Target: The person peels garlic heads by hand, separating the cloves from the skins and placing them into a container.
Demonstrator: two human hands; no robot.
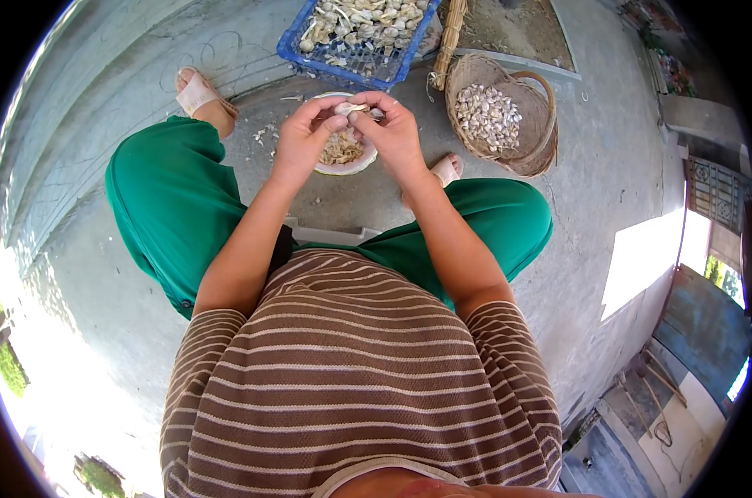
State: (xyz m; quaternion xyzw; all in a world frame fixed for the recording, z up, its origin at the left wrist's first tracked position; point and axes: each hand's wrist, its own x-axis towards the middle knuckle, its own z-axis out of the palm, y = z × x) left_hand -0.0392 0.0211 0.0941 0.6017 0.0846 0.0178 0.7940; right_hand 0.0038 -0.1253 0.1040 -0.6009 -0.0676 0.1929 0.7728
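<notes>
Between my two hands is a pale garlic bulb (351, 109), pinched by the thumbs and fingers just above a white bowl. My left hand (304, 133) has its fingers curled around the bulb's left side. On the other side my right hand (392, 133) grips it with thumb and bent fingers, and something pale also shows near those fingertips. Below them stands the white bowl (361, 168), holding light brown skins or peelings (343, 149). The hands hide the upper part of the bowl.
A blue plastic crate (382, 84) full of garlic bulbs (367, 23) stands ahead. To its right are a straw broom (450, 41) and a wicker basket (539, 133) with loose garlic cloves (488, 116). Scraps of skin (262, 135) lie on the concrete floor by my left foot.
</notes>
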